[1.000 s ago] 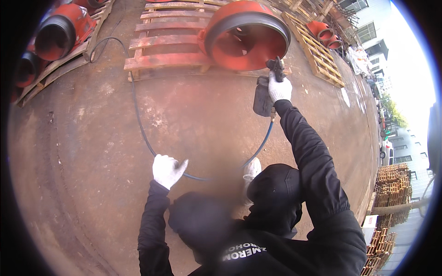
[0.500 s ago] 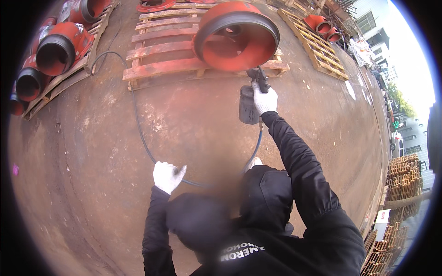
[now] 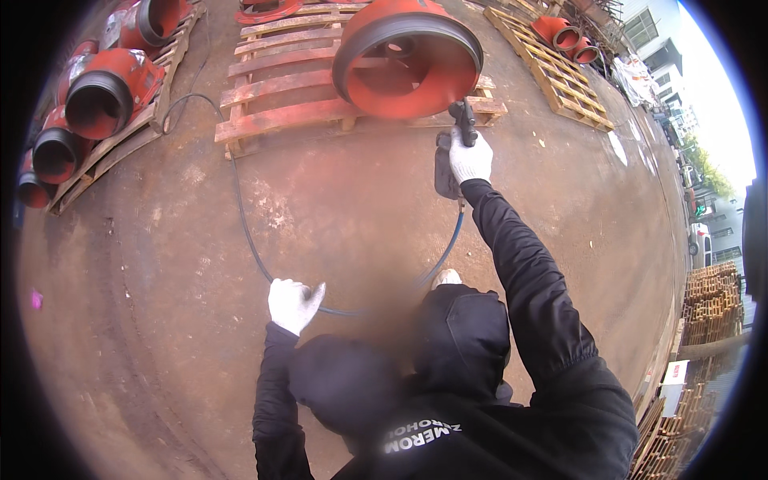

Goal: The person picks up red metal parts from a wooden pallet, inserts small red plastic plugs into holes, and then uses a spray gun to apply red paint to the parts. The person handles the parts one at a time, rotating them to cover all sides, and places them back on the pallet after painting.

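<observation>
My right hand, in a white glove, grips a paint spray gun with a dark cup hanging beside it. The gun's nozzle points at the near rim of a large red pipe fitting, whose wide dark-edged mouth faces me. From the gun's lower end runs an air hose, which loops back towards me. My left hand, also gloved in white, is closed around that hose, its thumb sticking out to the right. A blurred smear hides part of the hose near my knees.
Under the fitting lies a wooden pallet stained red. More red pipe fittings rest on a pallet at the left, and others near a pallet at the far right. Stacked pallets stand on the right. The hose trails across the floor.
My right hand and the spray gun have moved slightly right along the fitting's rim, and the gun has turned. My left hand still holds the hose.
</observation>
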